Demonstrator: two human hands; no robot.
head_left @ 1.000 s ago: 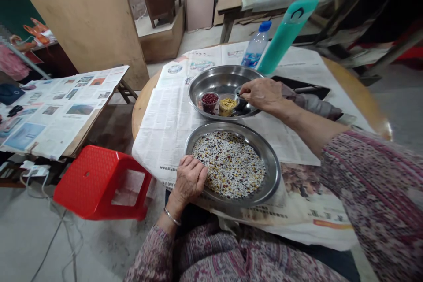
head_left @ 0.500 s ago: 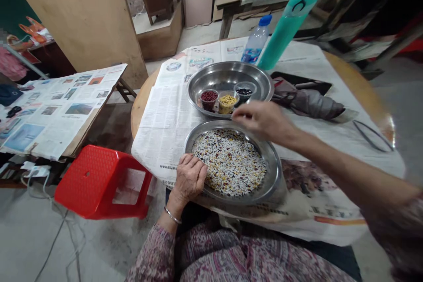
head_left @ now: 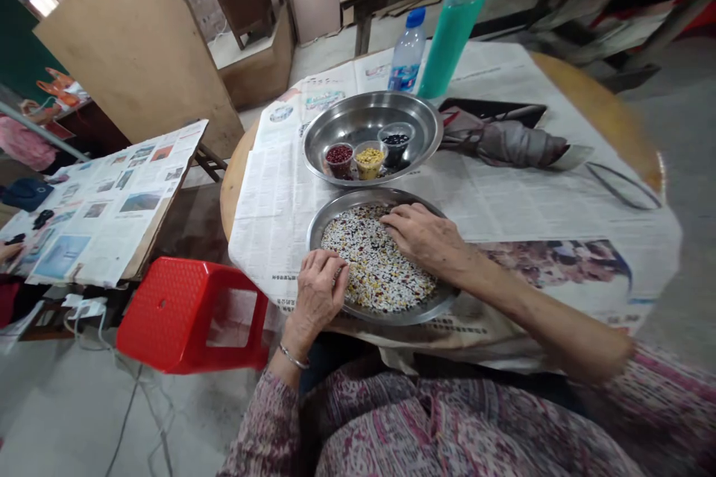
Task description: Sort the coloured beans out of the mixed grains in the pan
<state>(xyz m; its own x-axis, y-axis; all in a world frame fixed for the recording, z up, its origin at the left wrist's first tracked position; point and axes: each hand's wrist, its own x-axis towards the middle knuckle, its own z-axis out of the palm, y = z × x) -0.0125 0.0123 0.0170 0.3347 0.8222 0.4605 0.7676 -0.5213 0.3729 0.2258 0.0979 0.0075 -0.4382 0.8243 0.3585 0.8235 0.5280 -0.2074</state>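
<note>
A steel basin [head_left: 385,196] stands nearest me, its bottom covered by a mix of white grains with yellow, dark red and black beans [head_left: 380,276]. My left hand [head_left: 318,283] is curled over the basin's left rim. Inside, my right hand [head_left: 422,235] reaches down to the mix at the back right with its fingers bent together; whatever lies under the fingertips is hidden. Just behind is a second steel basin [head_left: 372,106]. It holds three clear cups: one of red beans [head_left: 339,154], one of yellow beans [head_left: 370,156] and one of black beans [head_left: 396,140].
Newspaper [head_left: 274,216] covers the round table. Behind the far basin stand a water bottle [head_left: 407,52] and a tall green bottle [head_left: 459,26]. A folded umbrella [head_left: 503,141] lies to the right. On the floor at left is a red stool [head_left: 168,309].
My right hand has come down from between the two basins into the mix in the near one. My left hand stays at the rim. The view has shifted slightly.
</note>
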